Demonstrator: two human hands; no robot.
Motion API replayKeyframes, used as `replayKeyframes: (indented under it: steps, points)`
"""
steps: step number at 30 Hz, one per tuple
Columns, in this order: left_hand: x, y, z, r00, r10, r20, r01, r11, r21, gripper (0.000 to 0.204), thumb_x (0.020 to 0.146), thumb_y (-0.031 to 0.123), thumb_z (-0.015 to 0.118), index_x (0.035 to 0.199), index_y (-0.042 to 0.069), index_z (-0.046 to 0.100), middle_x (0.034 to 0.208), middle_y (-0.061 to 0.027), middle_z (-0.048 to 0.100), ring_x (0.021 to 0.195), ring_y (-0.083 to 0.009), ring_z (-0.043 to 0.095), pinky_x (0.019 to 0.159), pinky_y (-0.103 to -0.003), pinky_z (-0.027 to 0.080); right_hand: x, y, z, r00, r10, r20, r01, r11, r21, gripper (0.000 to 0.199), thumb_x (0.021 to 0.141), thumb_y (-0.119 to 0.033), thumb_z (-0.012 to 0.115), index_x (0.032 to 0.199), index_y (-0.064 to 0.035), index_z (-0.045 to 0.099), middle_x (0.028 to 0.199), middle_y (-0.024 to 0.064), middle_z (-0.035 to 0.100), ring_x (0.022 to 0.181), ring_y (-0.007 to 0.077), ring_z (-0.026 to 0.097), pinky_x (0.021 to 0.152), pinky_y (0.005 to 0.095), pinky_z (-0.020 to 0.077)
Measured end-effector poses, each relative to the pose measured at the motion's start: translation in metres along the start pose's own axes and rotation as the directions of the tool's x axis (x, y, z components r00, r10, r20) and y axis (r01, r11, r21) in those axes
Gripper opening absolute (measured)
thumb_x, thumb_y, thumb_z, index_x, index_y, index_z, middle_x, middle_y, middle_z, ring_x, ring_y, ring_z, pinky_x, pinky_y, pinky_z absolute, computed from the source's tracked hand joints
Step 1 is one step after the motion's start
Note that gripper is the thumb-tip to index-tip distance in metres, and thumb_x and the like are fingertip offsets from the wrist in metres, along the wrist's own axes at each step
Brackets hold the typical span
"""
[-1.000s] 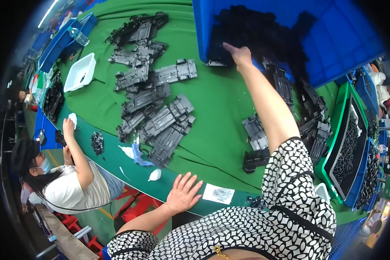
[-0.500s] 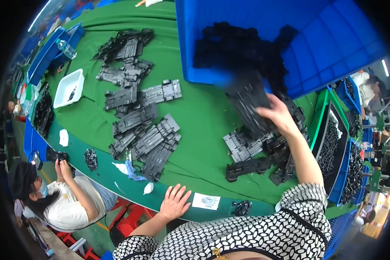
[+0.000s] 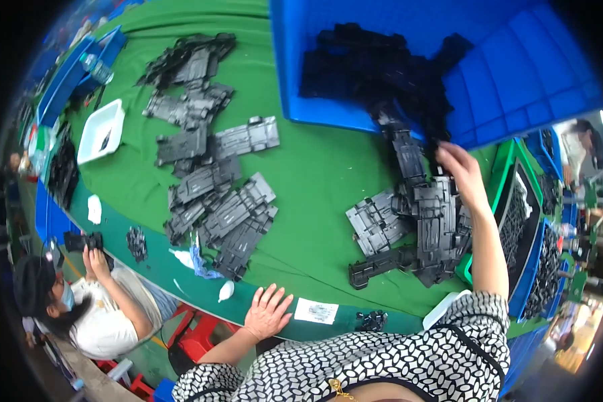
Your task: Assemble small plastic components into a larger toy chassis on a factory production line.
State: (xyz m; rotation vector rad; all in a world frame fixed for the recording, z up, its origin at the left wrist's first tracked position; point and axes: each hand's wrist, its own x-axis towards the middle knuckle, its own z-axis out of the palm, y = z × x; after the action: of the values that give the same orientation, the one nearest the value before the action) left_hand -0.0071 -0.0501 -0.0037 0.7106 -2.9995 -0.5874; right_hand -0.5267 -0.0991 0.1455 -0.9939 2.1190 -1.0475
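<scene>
My left hand [image 3: 269, 312] lies flat with fingers spread on the near edge of the table, beside a white printed slip [image 3: 316, 311]. At the lip of the blue bin [image 3: 409, 13], my right hand [image 3: 459, 169] has its fingers bent round the edge of a dark plastic part in the overlapping heap; the fingertips are partly lost against the black. Flat black chassis-like plastic plates [image 3: 437, 218] are piled just below that hand. More black plates [image 3: 355, 67] spill out of the tipped bin towards them.
Left of centre, a long row of similar plates [image 3: 238, 208] covers the green cloth [image 3: 308, 201]. A white tray [image 3: 101, 130] sits farther left. Green and blue bins of small black parts [image 3: 541, 275] stand at the right. A co-worker [image 3: 107, 301] sits at the lower left.
The plate my right hand was carrying now lies on the near pile. That hand has moved right and slightly up to the parts at the bin's lip. My left hand stays put.
</scene>
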Motion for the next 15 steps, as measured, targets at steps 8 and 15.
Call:
replayKeyframes:
  steps: [8, 15]
  points:
    - [0.001, -0.007, 0.011, 0.997, 0.062, -0.041, -0.068, 0.985, -0.158, 0.058, 0.090, 0.038, 0.053, 0.140, 0.011, 0.040, 0.142, -0.0120, 0.040, 0.138, -0.0294, 0.029, 0.114, -0.049, 0.017, 0.148, 0.035, 0.095, 0.971, -0.198, 0.132, 0.238, 0.786, -0.571, 0.085, 0.079, -0.045, 0.071, 0.145, -0.0070, 0.033, 0.135, 0.0268, 0.047, 0.127, 0.0370, 0.045, 0.104, 0.0411, 0.0377]
    - [-0.003, -0.001, 0.016, 0.985, 0.030, -0.172, -0.056, 0.988, -0.146, 0.058, 0.086, 0.035, 0.059, 0.137, 0.013, 0.044, 0.143, -0.0111, 0.038, 0.139, -0.0312, 0.026, 0.115, -0.050, 0.017, 0.203, 0.106, 0.089, 0.954, -0.261, 0.146, 0.286, 0.655, -0.700, 0.093, 0.075, -0.026, 0.074, 0.150, -0.0312, 0.019, 0.144, 0.0291, 0.031, 0.129, 0.0494, 0.035, 0.102, 0.0517, 0.0380]
